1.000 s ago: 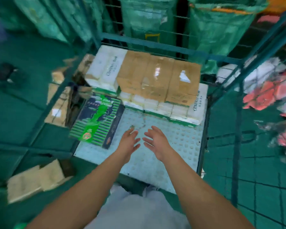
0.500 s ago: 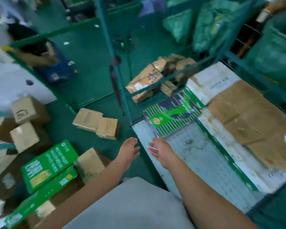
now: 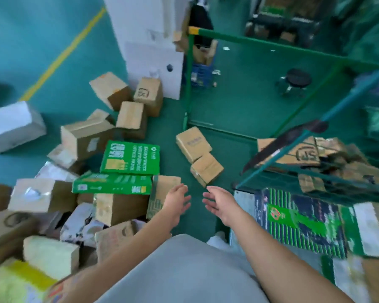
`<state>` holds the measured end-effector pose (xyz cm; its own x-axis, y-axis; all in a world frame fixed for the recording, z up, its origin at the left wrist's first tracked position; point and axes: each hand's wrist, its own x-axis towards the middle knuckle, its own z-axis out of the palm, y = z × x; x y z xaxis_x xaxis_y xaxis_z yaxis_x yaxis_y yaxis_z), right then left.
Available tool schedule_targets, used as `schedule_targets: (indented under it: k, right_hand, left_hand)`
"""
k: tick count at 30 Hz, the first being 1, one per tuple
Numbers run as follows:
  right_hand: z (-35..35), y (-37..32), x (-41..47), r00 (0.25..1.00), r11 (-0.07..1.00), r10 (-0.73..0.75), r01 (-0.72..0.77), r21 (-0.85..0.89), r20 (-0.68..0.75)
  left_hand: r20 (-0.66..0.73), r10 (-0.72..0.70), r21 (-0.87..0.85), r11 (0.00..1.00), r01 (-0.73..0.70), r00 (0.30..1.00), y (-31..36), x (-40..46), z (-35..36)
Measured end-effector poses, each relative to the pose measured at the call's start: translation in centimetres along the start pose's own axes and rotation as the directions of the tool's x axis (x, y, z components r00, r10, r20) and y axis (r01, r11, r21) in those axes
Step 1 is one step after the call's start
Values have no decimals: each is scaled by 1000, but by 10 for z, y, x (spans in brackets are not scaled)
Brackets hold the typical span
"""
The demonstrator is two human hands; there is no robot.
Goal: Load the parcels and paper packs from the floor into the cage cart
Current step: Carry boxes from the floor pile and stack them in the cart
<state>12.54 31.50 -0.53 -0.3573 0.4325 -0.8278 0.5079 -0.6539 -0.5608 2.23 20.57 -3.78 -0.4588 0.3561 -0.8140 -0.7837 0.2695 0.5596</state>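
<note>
My left hand and my right hand hang empty above the green floor, fingers relaxed and spread. Left of them lies a heap of brown cardboard parcels with two green paper packs on top, the lower green pack lying on its side. Two small brown parcels lie on the floor just beyond my hands. The cage cart stands at the right, its green frame rising there. A green-and-blue striped pack rests on the cart's floor.
A white pillar stands behind the heap. A white parcel lies at the far left. More brown boxes sit beyond the cart's mesh. A black stool stands on the far floor. A yellow line crosses the floor.
My view has swung left from the cart's floor to the parcels on the ground. Both hands moved off the cart and now hang over the floor, still empty.
</note>
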Motion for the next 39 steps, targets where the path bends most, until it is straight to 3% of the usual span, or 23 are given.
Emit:
schedule_targets:
  k: [10,16,26,33,39]
  right_hand:
    - [92,-44,56,963,932,103,-5,-362,250]
    - [107,-87,113,928,851,204,-11,-526,311]
    - [106,-94,195,893,624,373,-41,-780,252]
    - [114,-79,271,884,486,436,-73,-871,170]
    - [129,-47,344,897,344,432,-67,-937,95]
  left_hand:
    - [-237,-75,-413,910,-31,969,22,25,-67]
    - [-452,-154,-484,870,-96,878,33,44,-47]
    - [-448,-354,-711,698,-87,821,-1,80,-8]
    - [-481,-491,-781,617,-100,726,-36,113,-35]
    - [-451,-545,-804,591,-57,707,-79,178,-61]
